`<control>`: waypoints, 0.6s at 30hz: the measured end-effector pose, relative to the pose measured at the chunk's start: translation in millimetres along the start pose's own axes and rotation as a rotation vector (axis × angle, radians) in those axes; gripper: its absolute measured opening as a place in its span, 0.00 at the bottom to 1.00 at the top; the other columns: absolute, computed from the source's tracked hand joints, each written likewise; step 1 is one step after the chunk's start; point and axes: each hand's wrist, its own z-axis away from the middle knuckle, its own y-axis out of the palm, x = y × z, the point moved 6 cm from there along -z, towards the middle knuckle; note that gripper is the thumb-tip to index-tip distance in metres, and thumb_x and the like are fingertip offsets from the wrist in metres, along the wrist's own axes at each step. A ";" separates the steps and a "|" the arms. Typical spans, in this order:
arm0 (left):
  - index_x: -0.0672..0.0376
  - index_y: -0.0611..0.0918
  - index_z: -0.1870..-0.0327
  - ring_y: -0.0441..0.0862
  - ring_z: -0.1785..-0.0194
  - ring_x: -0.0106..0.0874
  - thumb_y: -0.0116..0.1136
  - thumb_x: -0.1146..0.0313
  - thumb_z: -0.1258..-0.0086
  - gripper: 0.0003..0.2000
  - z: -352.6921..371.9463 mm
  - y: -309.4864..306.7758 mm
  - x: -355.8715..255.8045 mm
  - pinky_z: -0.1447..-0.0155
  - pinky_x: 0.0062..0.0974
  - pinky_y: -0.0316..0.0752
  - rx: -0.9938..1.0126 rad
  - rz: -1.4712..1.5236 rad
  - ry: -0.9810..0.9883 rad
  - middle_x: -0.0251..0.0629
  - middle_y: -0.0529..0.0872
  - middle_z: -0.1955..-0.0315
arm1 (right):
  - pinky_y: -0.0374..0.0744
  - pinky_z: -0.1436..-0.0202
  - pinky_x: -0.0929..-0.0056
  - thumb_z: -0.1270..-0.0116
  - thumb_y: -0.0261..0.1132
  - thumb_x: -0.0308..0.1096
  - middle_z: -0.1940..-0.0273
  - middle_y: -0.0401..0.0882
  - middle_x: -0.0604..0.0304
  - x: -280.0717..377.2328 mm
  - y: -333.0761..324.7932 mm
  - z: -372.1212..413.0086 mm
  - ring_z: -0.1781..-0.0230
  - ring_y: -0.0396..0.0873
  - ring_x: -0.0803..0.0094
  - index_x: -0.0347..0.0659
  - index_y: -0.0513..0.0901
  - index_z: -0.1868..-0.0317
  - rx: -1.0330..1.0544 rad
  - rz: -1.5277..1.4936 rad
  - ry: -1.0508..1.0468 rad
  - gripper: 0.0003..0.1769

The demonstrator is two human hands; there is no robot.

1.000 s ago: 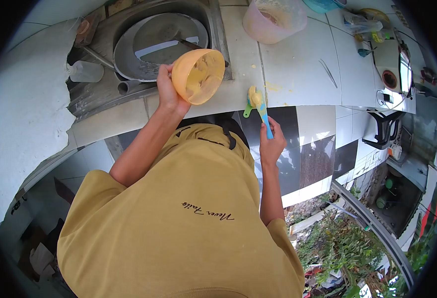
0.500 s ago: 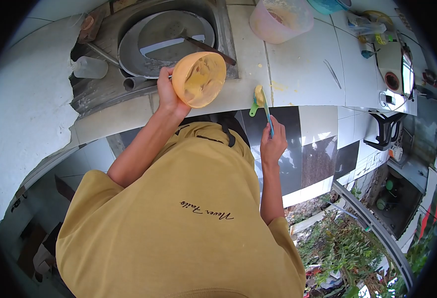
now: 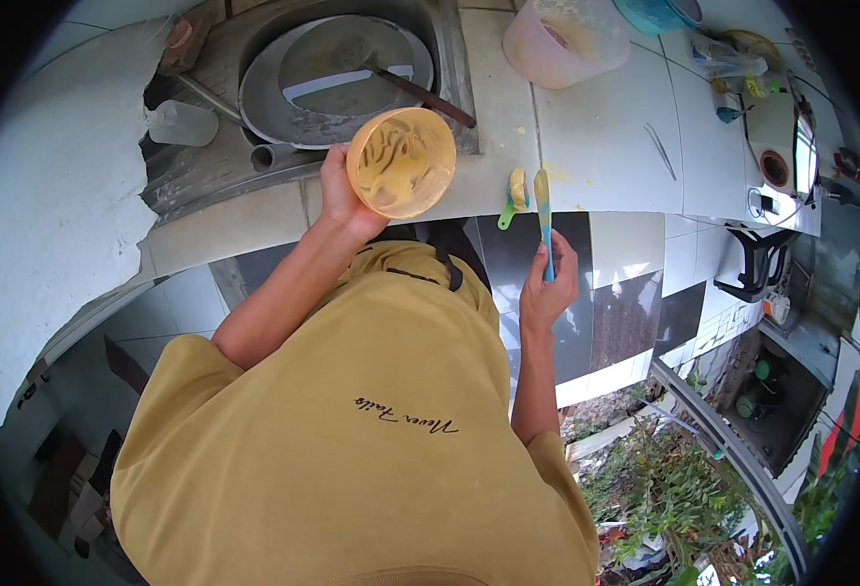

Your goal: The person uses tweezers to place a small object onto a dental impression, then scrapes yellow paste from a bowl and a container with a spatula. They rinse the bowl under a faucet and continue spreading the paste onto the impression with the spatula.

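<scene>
My left hand [image 3: 344, 198] grips an orange bowl [image 3: 401, 162] from its left side, tilted so that its inside faces me, smeared with yellow paste. In my right hand [image 3: 553, 284] is a blue-handled spatula [image 3: 545, 227], its blade pointing up and coated in paste. Just left of the blade, a green-handled tool [image 3: 507, 213] lies at the counter's front edge with a lump of yellow paste [image 3: 518, 184] on its head. The spatula and that tool are apart.
Behind the bowl, a sink [image 3: 451, 39] holds a large metal pan [image 3: 259, 109] with a dark-handled utensil [image 3: 435, 102]. A pink tub [image 3: 568, 49] stands on the tiled counter [image 3: 606, 127]. A clear plastic cup [image 3: 184, 124] lies at left.
The spatula has moved right, off the lump of paste, and now points more upright. My left hand and the bowl have shifted slightly right, with the bowl's inside turned more towards me.
</scene>
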 end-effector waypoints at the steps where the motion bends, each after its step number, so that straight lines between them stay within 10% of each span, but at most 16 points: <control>1: 0.59 0.78 0.42 0.78 0.40 0.42 0.38 0.57 0.30 0.23 0.7 1.4 2.9 0.34 0.50 0.71 -0.003 -0.001 -0.002 0.44 0.80 0.43 | 0.79 0.68 0.70 0.32 0.61 0.24 0.63 0.81 0.53 11.4 -2.7 0.4 0.69 0.81 0.63 0.36 0.82 0.50 0.020 -0.131 -0.014 0.12; 8: 0.55 0.75 0.37 0.73 0.35 0.43 0.39 0.55 0.26 0.23 -6.5 1.5 35.5 0.31 0.52 0.66 0.051 0.091 -0.108 0.43 0.77 0.39 | 0.75 0.71 0.70 0.37 0.65 0.23 0.70 0.80 0.57 90.9 19.5 -2.6 0.73 0.79 0.65 0.41 0.85 0.50 0.262 -0.280 -0.260 0.15; 18: 0.51 0.72 0.34 0.67 0.31 0.45 0.46 0.49 0.30 0.27 -24.8 -33.3 41.0 0.28 0.56 0.61 0.239 0.304 -0.104 0.43 0.72 0.34 | 0.74 0.69 0.70 0.36 0.64 0.23 0.69 0.80 0.55 2.0 -46.3 11.8 0.72 0.78 0.65 0.39 0.85 0.50 0.287 -0.130 -0.068 0.14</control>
